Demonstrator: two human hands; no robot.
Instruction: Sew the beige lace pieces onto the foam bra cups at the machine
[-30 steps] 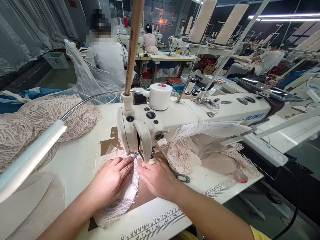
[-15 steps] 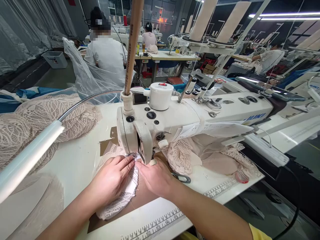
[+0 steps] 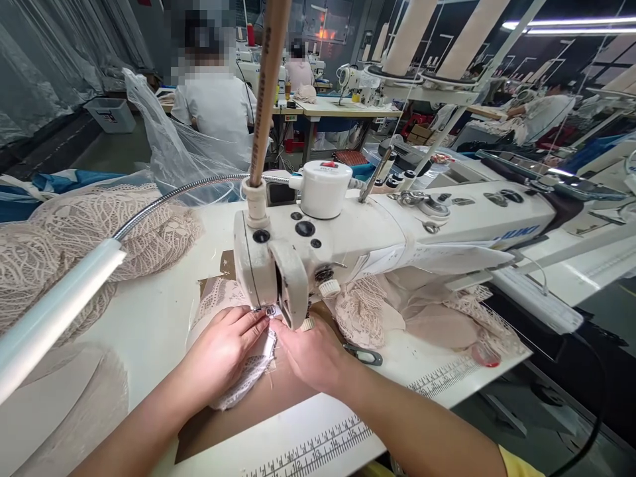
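A pale lace piece (image 3: 247,383) lies under the needle area of a white sewing machine (image 3: 258,271), with more of it spread behind the presser foot (image 3: 269,310). My left hand (image 3: 226,344) rests on the lace, fingers together and fingertips pressing it just left of the foot. On the other side, my right hand (image 3: 311,351) has its thumb at the lace's edge, close to the foot. Its other fingers are partly hidden by the machine head, and the hand looks closed on the edge. A brown plate (image 3: 278,397) lies beneath the lace.
Bunched beige lace (image 3: 109,232) lies at the left, crossed by a lamp tube (image 3: 64,291). More lace (image 3: 360,308) and thread snips (image 3: 365,354) lie to the right. A printed ruler (image 3: 318,450) runs along the table's front. Co-workers (image 3: 213,112) sit beyond.
The lace has fed away from me under the foot: its near end is closer to the machine and more shows behind it. Both hands stay nearly in place.
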